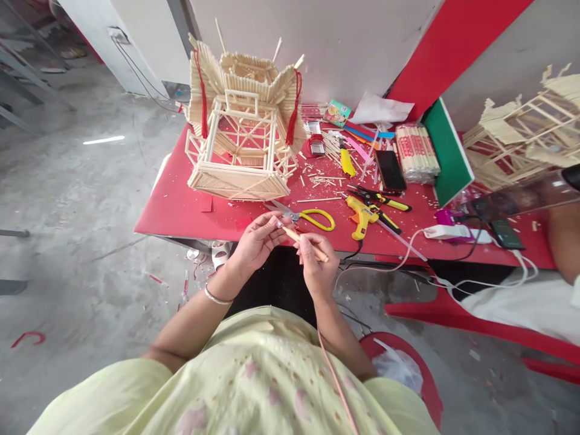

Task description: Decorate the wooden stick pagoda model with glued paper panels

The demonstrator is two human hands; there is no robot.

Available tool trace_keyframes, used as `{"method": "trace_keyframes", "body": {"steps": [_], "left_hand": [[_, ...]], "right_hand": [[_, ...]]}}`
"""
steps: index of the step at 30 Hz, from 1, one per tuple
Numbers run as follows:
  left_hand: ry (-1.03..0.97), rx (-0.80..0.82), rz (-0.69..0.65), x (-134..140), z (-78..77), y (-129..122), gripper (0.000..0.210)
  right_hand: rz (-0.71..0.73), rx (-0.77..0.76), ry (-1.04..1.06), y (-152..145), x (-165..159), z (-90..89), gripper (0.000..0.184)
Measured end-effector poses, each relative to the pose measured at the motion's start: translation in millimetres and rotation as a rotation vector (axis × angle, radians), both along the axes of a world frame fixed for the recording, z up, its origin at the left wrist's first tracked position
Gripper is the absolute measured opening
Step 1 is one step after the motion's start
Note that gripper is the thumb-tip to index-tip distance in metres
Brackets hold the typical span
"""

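Observation:
My right hand point(317, 260) is closed around a short, pale wooden rod point(293, 234), possibly several sticks bundled together. The rod points up and left toward my left hand point(260, 240), whose thumb and fingers pinch near its tip. Something small and whitish shows at those fingertips, too small to name. Just beyond my hands lie yellow-handled scissors point(317, 219) on the red table point(172, 208). A yellow glue gun point(361, 216) rests to their right, beside yellow-and-black pliers point(385, 199). Farther back stands a pavilion-like model of wooden sticks point(238, 181) with red tassels point(294, 109).
Loose sticks and scraps surround a yellow utility knife point(347, 162). A phone point(390, 171), packs of sticks point(417, 151) and a green board point(451, 154) are at the right. Beyond are another stick model point(521, 130) and a person's arm point(564, 235). Cables point(389, 266) hang along the front edge.

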State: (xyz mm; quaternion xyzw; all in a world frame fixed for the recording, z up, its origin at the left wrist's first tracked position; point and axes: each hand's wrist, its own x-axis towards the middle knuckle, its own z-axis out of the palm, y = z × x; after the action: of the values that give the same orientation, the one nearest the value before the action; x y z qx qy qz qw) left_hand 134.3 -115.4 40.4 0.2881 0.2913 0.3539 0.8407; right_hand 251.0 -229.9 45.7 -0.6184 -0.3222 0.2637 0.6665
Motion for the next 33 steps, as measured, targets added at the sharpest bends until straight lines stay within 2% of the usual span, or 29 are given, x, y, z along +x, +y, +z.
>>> {"method": "trace_keyframes", "body": {"steps": [8,15,22,29,33], "left_hand": [[-0.04,0.079,0.003,2,-3.4,-9,0.034],[-0.073,0.117,0.044,5,0.0,-15,0.035],[-0.045,0.167,0.095,7,-7.0,-19,0.035],[-0.008,0.218,0.141,16,6.9,0,0.035],[0.092,0.329,0.238,26,7.9,16,0.033]], "right_hand": [[0.009,-0.014,-0.068,2,-3,0.9,0.025],[-0.01,-0.01,0.043,5,-5,1.3,0.03],[-0.053,-0.001,0.119,8,-7,-3.0,0.035],[0.116,-0.104,0.094,6,25,7.3,0.037],[-0.025,-0.001,0.098,-3,57,14.1,0.031]]}}
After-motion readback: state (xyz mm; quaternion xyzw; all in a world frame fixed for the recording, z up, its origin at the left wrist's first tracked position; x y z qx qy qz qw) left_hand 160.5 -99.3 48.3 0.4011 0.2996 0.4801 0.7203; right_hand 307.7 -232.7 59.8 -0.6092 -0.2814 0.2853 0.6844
